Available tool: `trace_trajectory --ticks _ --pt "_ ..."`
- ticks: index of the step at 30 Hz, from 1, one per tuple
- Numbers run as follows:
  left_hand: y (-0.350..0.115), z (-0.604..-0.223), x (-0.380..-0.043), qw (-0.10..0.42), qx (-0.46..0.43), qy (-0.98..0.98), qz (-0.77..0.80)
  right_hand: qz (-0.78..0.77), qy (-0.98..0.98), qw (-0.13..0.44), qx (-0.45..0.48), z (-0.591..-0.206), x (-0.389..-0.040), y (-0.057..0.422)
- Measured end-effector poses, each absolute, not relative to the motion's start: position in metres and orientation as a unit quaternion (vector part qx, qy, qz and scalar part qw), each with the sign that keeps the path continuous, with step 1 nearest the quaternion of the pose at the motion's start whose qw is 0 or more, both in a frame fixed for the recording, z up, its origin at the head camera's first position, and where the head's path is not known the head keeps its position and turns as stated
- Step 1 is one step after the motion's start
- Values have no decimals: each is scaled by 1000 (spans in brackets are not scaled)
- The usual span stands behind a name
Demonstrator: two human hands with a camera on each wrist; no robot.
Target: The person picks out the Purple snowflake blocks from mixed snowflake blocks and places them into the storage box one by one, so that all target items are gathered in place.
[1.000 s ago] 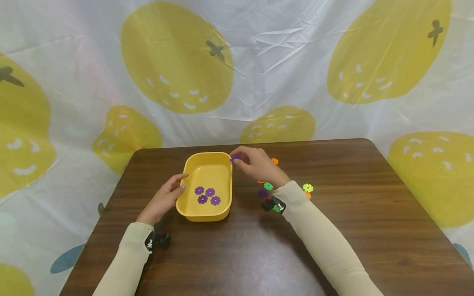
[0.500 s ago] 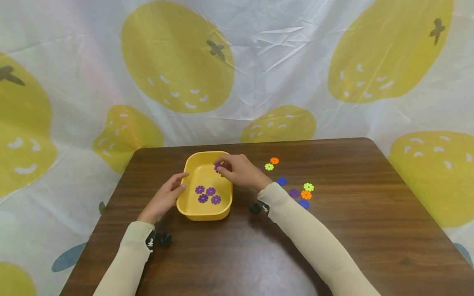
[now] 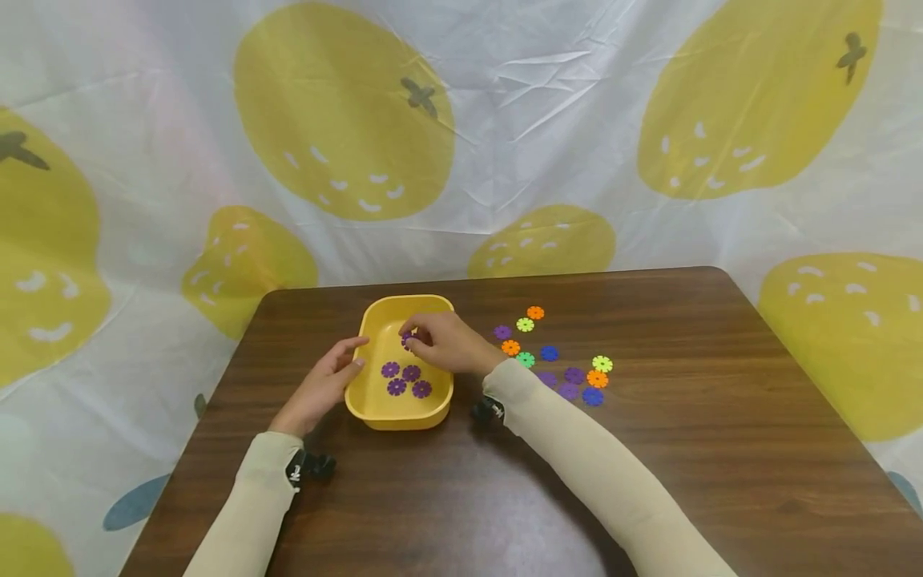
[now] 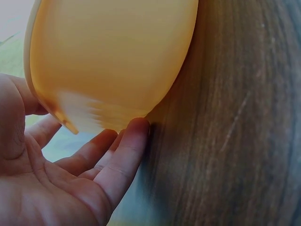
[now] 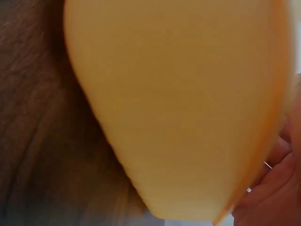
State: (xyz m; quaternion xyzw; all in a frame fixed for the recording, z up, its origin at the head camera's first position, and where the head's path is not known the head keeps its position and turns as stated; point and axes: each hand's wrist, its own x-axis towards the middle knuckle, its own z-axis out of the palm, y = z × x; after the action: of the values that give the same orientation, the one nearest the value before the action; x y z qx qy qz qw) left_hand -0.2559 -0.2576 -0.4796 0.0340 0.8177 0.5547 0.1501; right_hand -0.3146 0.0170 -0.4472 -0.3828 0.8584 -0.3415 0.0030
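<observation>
A yellow plastic basin [image 3: 371, 405] stands on the wooden table, with several purple snowflake discs [image 3: 411, 373] lying flat on its floor. My left hand [image 3: 322, 387] holds the basin's left side, thumb at the rim; the left wrist view shows the fingers [image 4: 123, 162] against the outer wall. My right hand [image 3: 449, 340] reaches over the right rim and pinches another purple snowflake disc [image 3: 406, 342] inside the basin, partly hidden by the fingers. In the right wrist view the basin's outer wall [image 5: 174, 108] fills the picture and hides the fingertips; part of the hand shows at the right edge.
Right of the basin, several loose snowflake discs lie on the table [image 3: 692, 449]: orange [image 3: 535, 312], yellow-green [image 3: 602, 364], green [image 3: 525, 360], blue [image 3: 593, 397] and purple [image 3: 502, 331]. A white curtain [image 3: 505, 120] with yellow fruit print hangs behind the table.
My right hand has moved left, from beside the basin's far right rim to over its inside, carrying the purple snowflake disc. The left hand has stayed at the basin's left side.
</observation>
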Motion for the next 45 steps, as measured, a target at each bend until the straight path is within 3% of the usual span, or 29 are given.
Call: trace_trajectory --ticks 14,45 --pt "-257 -481 -255 151 32 817 556 -297 876 15 -379 -452 -313 14" --pt "-255 -481 -256 146 40 814 561 -382 852 -54 -353 -435 -293 64"
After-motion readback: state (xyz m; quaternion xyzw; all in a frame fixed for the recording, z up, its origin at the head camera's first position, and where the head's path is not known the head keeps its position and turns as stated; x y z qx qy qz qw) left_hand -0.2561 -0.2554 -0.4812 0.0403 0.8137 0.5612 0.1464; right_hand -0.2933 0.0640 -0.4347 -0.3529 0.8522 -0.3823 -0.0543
